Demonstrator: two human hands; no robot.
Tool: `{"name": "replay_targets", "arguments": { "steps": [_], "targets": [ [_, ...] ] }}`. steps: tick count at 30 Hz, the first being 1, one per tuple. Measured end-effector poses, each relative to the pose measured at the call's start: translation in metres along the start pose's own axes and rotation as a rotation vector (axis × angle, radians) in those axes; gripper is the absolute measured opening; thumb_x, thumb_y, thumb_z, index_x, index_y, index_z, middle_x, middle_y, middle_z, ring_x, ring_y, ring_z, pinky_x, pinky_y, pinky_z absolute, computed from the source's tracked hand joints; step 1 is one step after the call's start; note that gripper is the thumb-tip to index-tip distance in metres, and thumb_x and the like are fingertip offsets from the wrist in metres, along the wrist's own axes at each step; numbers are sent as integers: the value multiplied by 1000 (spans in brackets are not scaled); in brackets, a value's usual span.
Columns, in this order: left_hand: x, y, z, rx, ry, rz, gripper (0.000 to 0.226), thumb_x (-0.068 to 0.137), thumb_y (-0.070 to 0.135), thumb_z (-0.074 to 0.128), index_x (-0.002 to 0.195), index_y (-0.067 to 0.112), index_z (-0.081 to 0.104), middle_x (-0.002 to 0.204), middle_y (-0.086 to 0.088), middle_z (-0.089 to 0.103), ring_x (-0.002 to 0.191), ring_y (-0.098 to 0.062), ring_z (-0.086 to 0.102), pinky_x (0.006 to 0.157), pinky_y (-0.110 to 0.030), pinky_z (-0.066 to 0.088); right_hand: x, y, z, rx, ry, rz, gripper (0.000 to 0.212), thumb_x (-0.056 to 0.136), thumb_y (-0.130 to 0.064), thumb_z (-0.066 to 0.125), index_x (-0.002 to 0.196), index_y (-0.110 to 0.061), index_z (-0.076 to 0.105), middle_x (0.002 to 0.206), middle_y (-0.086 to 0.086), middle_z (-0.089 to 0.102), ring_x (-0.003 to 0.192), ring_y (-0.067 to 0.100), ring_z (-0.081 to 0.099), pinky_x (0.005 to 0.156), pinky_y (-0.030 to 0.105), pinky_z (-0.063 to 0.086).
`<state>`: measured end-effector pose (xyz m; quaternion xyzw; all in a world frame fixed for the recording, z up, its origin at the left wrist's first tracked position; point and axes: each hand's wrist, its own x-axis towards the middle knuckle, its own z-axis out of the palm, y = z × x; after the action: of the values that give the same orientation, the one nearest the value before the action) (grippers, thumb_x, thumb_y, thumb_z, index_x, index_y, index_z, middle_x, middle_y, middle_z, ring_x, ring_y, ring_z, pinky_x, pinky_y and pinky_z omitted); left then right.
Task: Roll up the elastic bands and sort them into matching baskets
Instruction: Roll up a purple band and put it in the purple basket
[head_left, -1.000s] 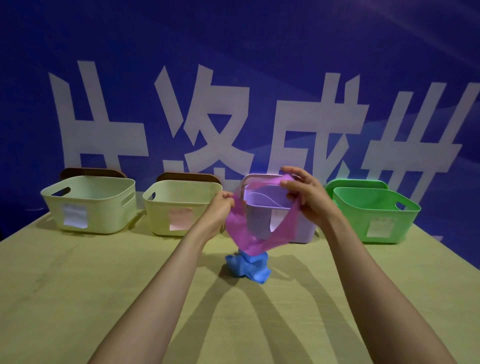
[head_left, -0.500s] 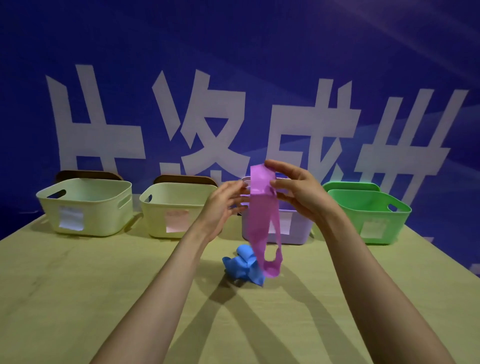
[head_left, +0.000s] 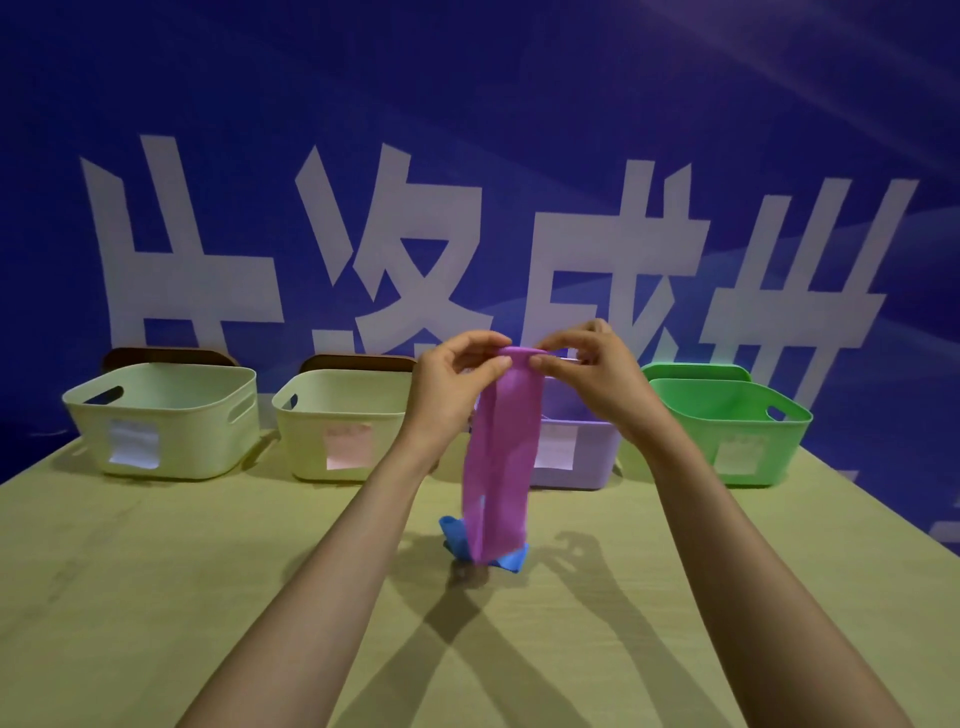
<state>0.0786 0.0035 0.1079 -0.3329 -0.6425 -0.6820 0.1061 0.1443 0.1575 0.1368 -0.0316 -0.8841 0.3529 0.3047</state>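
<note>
Head cam has us holding the pinkish-purple band (head_left: 497, 467) up in the air with both hands, over the middle of the table (head_left: 156, 597). Our left hand (head_left: 457, 387) pinches the top edge from the left side, thumb and fingertips curled onto it. Our right hand (head_left: 592, 379) pinches the same edge from the right, so both have a tight little grip on it, hands close together. The top looks rolled or folded over a bit, we honestly can't tell how far. The rest hangs straight down as a flat strip, and its lower end sits in front of the blue band (head_left: 511, 566), which lies crumpled on the table; touching or not, can't tell. Along the far edge, four baskets in a row: cream basket (head_left: 208, 441), second cream basket (head_left: 306, 441), purple basket (head_left: 597, 457) partly hidden behind the strip and our right hand, green basket (head_left: 779, 441) far right. Each has a paper label on its front. Blue backdrop (head_left: 467, 104) with big white characters behind it all
</note>
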Motion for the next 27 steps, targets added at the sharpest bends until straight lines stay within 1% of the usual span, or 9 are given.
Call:
{"name": "replay_targets", "arguments": {
  "steps": [4, 7, 9, 11, 13, 15, 19, 23, 27],
  "targets": [
    [2, -3, 4, 119, 161, -9, 27, 81, 24, 74, 104, 28, 59, 106, 0, 49, 87, -3, 52, 75, -12, 47, -2, -4, -5, 301, -94, 16, 4, 89, -18, 64, 93, -17, 65, 87, 4, 62, 77, 12, 60, 70, 27, 50],
    [-3, -3, 8, 103, 220, 61, 16, 85, 20, 70, 94, 21, 58, 101, -4, 55, 82, -6, 55, 72, -13, 46, -3, -6, -6, 450, -131, 42, 18, 91, -9, 60, 109, -13, 59, 86, 10, 58, 74, 16, 63, 67, 27, 55],
    [-7, -2, 10, 39, 140, 73, 6, 87, 25, 66, 86, 22, 62, 92, -2, 63, 82, -9, 59, 72, -16, 48, -3, -10, -7, 499, -149, 48, 13, 92, -7, 58, 105, -7, 60, 89, 16, 59, 76, 21, 63, 68, 29, 57],
    [-11, -3, 12, -11, 5, 39, 9, 82, 33, 70, 87, 26, 66, 89, 3, 68, 87, -11, 63, 77, -23, 52, -4, -12, -10, 530, -166, 58, 11, 92, -11, 59, 101, -5, 64, 90, 16, 63, 78, 22, 63, 69, 27, 56],
    [-12, -3, 12, -24, -76, 6, 20, 75, 31, 78, 90, 28, 67, 92, 3, 71, 92, -15, 67, 83, -30, 54, -5, -14, -12, 486, -183, 44, 16, 93, -18, 59, 102, -8, 67, 92, 14, 67, 82, 21, 65, 75, 28, 57],
    [-11, -4, 12, -31, -85, -13, 21, 77, 18, 77, 92, 27, 65, 92, 3, 72, 91, -14, 68, 84, -31, 55, -6, -17, -14, 396, -197, 9, 21, 94, -22, 57, 106, -10, 68, 95, 12, 69, 85, 20, 65, 79, 28, 56],
    [-8, -3, 11, -76, -92, -71, 22, 89, 2, 62, 107, 15, 67, 98, -5, 72, 92, -14, 69, 85, -30, 56, -6, -17, -17, 280, -141, -77, 18, 95, -17, 56, 108, -16, 68, 85, 8, 60, 72, 12, 51, 66, 21, 46],
    [-5, 2, 8, -141, -138, -126, 22, 91, 1, 57, 108, 10, 67, 97, -6, 71, 89, -13, 68, 82, -29, 56, 1, -3, -16, -13, -71, -122, 26, 84, -26, 69, 109, -24, 66, 105, 1, 54, 89, 9, 50, 74, 17, 42],
    [-5, 2, 5, -164, -151, -131, 22, 89, 5, 62, 107, 17, 61, 104, -9, 71, 96, -19, 68, 83, -29, 56, 0, 1, -8, 97, -72, -105, 9, 87, -20, 66, 95, -18, 69, 88, 0, 66, 84, 13, 60, 75, 26, 49]
  ]
}}
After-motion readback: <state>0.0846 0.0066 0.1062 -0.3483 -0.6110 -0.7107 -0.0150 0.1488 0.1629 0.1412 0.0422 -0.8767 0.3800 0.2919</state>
